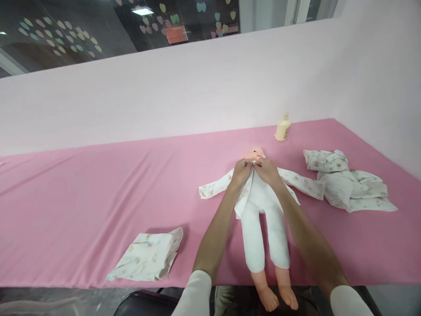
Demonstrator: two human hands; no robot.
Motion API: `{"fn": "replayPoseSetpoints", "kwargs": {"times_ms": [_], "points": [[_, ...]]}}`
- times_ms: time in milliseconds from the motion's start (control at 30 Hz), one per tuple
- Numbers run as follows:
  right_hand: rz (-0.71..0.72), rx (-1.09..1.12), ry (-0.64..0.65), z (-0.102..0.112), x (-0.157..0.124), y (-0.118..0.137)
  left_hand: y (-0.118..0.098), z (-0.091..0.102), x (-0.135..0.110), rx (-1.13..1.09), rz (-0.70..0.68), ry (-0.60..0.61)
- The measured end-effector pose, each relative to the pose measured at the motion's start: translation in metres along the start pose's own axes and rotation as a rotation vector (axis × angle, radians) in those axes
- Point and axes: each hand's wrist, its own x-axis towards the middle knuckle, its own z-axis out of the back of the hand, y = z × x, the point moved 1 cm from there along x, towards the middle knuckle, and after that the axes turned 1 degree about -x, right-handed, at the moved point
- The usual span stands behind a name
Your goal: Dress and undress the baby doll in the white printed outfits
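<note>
A baby doll (265,219) lies on its back, its feet hanging past the near edge of the pink-covered table. It wears a patterned baby shirt (217,188) whose long sleeves stretch out to both sides; the front hangs loose over the white body. My left hand (242,170) pinches the shirt's edge just below the doll's head (254,153). Close beside it, my right hand (265,169) also pinches the fabric at the neckline. The fingertips nearly meet, and what lies exactly between them is partly hidden.
A folded patterned cloth (148,256) lies at the table's near left. Rumpled baby clothes (351,184) lie to the right, touching the shirt's sleeve end. A cream pump bottle (283,128) stands by the white wall. A black chair (144,303) is below the front edge.
</note>
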Motion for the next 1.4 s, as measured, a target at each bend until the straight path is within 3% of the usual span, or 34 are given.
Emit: {"fn": "replayPoseSetpoints", "kwargs": {"times_ms": [100, 300, 633, 833, 967, 1167, 1400], "points": [[0.067, -0.011, 0.020, 0.000, -0.001, 0.002, -0.001, 0.001, -0.001, -0.016, 0.034, -0.009], [0.160, -0.120, 0.073, 0.002, -0.003, 0.004, -0.004, 0.003, -0.003, 0.049, 0.054, 0.090], [0.033, -0.202, 0.190, 0.026, -0.014, -0.008, -0.028, 0.019, -0.023, 0.506, 0.010, 0.185], [0.017, -0.411, 0.076, 0.035, -0.032, -0.002, -0.037, 0.009, -0.049, 0.949, -0.052, 0.130], [0.012, -0.417, 0.106, 0.027, -0.043, -0.003, -0.033, -0.002, -0.065, 1.129, -0.034, 0.039], [0.003, -0.406, 0.005, 0.010, -0.048, -0.012, -0.019, -0.009, -0.073, 1.107, -0.189, -0.075], [-0.042, -0.255, -0.110, 0.010, -0.048, -0.019, -0.002, -0.013, -0.073, 0.976, -0.216, -0.167]]}}
